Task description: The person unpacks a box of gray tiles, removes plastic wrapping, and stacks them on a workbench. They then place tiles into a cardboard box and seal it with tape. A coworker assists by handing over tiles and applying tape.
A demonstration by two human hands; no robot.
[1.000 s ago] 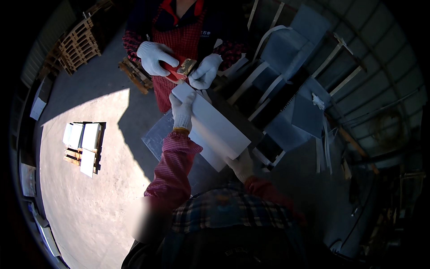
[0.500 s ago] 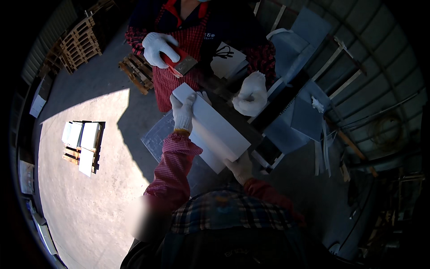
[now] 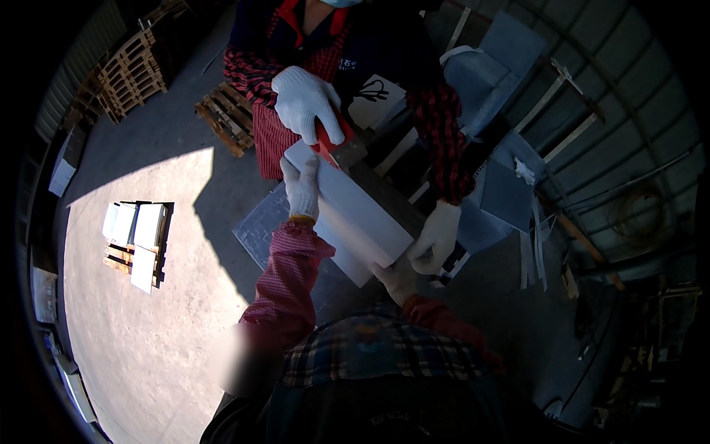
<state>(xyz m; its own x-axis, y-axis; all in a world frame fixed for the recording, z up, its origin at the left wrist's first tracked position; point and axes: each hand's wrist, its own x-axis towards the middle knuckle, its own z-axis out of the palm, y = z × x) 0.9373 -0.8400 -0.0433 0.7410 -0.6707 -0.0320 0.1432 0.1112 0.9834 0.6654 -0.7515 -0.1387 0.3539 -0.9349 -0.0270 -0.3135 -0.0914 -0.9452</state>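
Note:
A long white panel (image 3: 359, 211) slants from upper left to lower right in front of me, with a second white face along its lower left side. My left hand (image 3: 301, 189), in a white knitted glove, is closed round its far left end. At the near right end, my gloved right hand (image 3: 398, 280) grips the corner, its fingers partly in shadow. Across from me a co-worker's gloved hand (image 3: 307, 103) holds a red-handled tool with a flat grey blade (image 3: 349, 154) over the panel's far edge. Beside the near right end is that person's other gloved hand (image 3: 436, 240).
A grey scratched board (image 3: 259, 226) lies under the panel at left. Grey sheets (image 3: 506, 196) and a metal frame (image 3: 562, 137) stand at right. Wooden pallets (image 3: 133, 70) are stacked far left; another pallet with white slabs (image 3: 137, 237) sits on the sunlit floor.
The co-worker's tool has moved right and nearer, down to the panel's far edge. Their other hand has come nearer, beside the panel's right end. My hands and the panel stay nearly still.

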